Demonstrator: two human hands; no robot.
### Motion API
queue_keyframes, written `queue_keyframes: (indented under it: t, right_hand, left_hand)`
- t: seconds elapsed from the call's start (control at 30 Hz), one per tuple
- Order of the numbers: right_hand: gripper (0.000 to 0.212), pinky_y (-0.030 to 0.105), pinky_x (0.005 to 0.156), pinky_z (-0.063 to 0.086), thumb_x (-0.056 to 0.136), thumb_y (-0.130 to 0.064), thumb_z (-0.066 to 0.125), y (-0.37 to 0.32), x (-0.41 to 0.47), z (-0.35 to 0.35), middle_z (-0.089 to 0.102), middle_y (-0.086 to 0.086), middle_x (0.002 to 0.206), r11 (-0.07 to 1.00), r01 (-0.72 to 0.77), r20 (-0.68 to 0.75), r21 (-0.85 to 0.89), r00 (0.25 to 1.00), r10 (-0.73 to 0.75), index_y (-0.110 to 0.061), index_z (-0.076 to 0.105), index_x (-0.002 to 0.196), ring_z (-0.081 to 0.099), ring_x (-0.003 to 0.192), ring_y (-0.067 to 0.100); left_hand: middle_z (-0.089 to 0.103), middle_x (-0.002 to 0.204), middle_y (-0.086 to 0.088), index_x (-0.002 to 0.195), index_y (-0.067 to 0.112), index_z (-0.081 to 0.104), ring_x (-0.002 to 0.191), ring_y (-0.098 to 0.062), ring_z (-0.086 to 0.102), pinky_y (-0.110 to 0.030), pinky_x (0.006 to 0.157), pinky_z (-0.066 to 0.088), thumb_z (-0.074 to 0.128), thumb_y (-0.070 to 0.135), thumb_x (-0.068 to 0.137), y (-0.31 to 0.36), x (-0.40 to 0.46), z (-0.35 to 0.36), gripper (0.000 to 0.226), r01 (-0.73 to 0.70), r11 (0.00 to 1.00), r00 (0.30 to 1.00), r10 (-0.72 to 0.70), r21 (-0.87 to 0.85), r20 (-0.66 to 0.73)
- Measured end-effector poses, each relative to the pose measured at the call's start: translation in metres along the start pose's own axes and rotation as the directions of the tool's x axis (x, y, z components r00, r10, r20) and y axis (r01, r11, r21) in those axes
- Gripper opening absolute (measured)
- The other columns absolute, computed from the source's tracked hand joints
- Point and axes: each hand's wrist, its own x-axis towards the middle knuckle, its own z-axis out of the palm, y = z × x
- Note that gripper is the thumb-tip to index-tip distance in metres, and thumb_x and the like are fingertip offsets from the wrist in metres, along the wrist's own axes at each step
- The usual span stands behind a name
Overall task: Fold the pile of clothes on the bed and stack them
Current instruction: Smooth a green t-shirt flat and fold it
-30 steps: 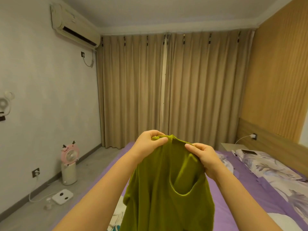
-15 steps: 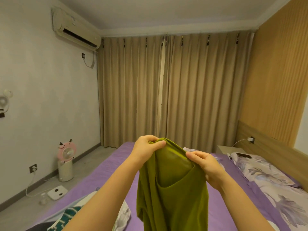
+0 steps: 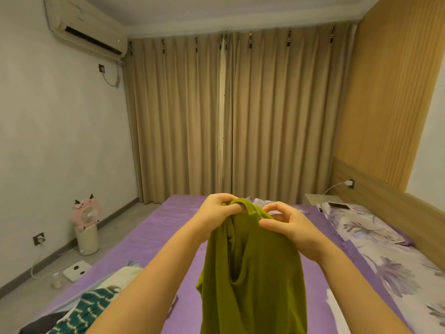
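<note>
An olive-green garment hangs in the air over the purple bed. My left hand pinches its top edge on the left. My right hand grips the top edge on the right, thumb and fingers closed on the cloth. The two hands are close together. The cloth drops in folds below them and runs out of the frame at the bottom. A pile of clothes, one piece green-and-white striped, another white, lies on the bed at the lower left.
Pillows with a floral print lie along the wooden headboard on the right; a phone rests on one. A pink fan and a white scale stand on the floor at left. Beige curtains close off the far wall.
The view has tipped down, and more of the bed and the pile shows. My hands have come closer together along the garment's top edge, and the cloth hangs narrower.
</note>
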Motion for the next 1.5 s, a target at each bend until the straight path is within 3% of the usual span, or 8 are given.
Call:
queue_keyframes:
  t: [0.33,0.53,0.67,1.0,1.13,1.23,1.43,1.5]
  right_hand:
    - [0.019,0.024,0.066,0.055,0.088,-0.017,0.063,-0.004,-0.02,-0.029,0.074,0.008,0.093,0.989,0.141,-0.123,-0.038,0.982,-0.145,-0.026,0.072,0.102,0.071,0.086,0.02]
    - [0.025,0.019,0.08,0.053,0.092,-0.008,0.055,-0.001,-0.025,-0.039,0.072,0.001,0.109,0.987,0.159,-0.166,0.022,0.974,-0.154,-0.021,0.076,0.097,0.066,0.104,0.015]
    - [0.022,0.019,0.075,0.053,0.083,-0.005,0.067,-0.003,-0.03,-0.044,0.073,0.002,0.103,0.996,0.079,-0.066,-0.048,0.994,-0.082,-0.014,0.074,0.102,0.069,0.097,0.015]
    - [0.008,0.013,0.066,0.051,0.086,-0.016,0.066,0.0,-0.012,-0.061,0.073,-0.009,0.083,0.98,0.136,-0.278,-0.144,0.945,-0.172,-0.019,0.074,0.085,0.066,0.079,0.001]
    - [0.012,0.009,0.063,0.046,0.093,-0.021,0.059,0.013,-0.005,-0.079,0.069,-0.006,0.078,0.95,0.06,-0.352,-0.307,0.92,-0.172,-0.019,0.068,0.086,0.06,0.069,-0.004]
    - [0.016,0.007,0.057,0.04,0.095,-0.026,0.055,0.02,-0.002,-0.09,0.062,-0.012,0.072,0.879,-0.026,-0.348,-0.475,0.924,-0.161,-0.017,0.064,0.087,0.054,0.061,-0.008]
    - [0.012,0.013,0.063,0.048,0.091,-0.028,0.062,0.015,-0.007,-0.107,0.068,-0.006,0.076,0.898,-0.028,-0.258,-0.438,0.961,-0.096,-0.018,0.069,0.087,0.061,0.07,0.002]
    - [0.01,0.013,0.063,0.05,0.086,-0.028,0.068,0.012,-0.008,-0.11,0.072,-0.003,0.08,0.887,-0.059,-0.236,-0.457,0.97,-0.057,-0.019,0.072,0.086,0.065,0.073,0.004]
  left_hand:
    - [0.073,0.103,-0.007,0.108,0.012,0.069,0.093,-0.019,0.07,-0.026,0.073,0.056,0.056,0.006,0.093,0.001,0.005,0.019,0.021,0.11,0.972,0.96,-0.05,-0.208,0.277]
    - [0.073,0.104,-0.006,0.098,0.022,0.076,0.095,-0.018,0.07,-0.025,0.075,0.055,0.062,0.019,0.087,-0.001,0.004,0.023,0.018,0.117,0.973,0.934,-0.04,-0.199,0.354]
    - [0.074,0.095,-0.008,0.091,0.018,0.077,0.087,-0.018,0.071,-0.026,0.07,0.055,0.065,0.036,0.082,-0.004,0.008,0.023,0.024,0.133,0.966,0.934,-0.048,-0.221,0.353]
    - [0.073,0.09,0.001,0.099,0.024,0.073,0.084,-0.01,0.069,-0.022,0.072,0.052,0.069,0.034,0.085,-0.01,0.028,0.019,0.018,0.071,0.996,0.965,-0.083,0.057,0.249]
    - [0.062,0.101,0.0,0.123,0.032,0.054,0.09,-0.011,0.063,-0.022,0.079,0.048,0.076,0.03,0.079,-0.016,0.033,-0.007,0.05,0.089,0.959,0.964,-0.151,0.268,0.219]
    - [0.058,0.112,-0.009,0.129,0.031,0.045,0.102,-0.026,0.062,-0.037,0.092,0.051,0.076,0.015,0.079,-0.026,0.034,-0.028,0.061,0.171,0.95,0.96,-0.22,0.263,0.173]
    - [0.068,0.09,-0.01,0.093,0.011,0.07,0.086,-0.023,0.063,-0.026,0.073,0.054,0.07,0.005,0.084,-0.044,0.035,-0.063,0.01,0.159,0.912,0.986,-0.169,0.378,-0.008]
    - [0.07,0.087,-0.01,0.087,0.013,0.072,0.084,-0.023,0.064,-0.032,0.078,0.055,0.069,0.011,0.086,-0.048,0.034,-0.071,0.004,0.138,0.939,0.988,-0.108,0.316,-0.109]
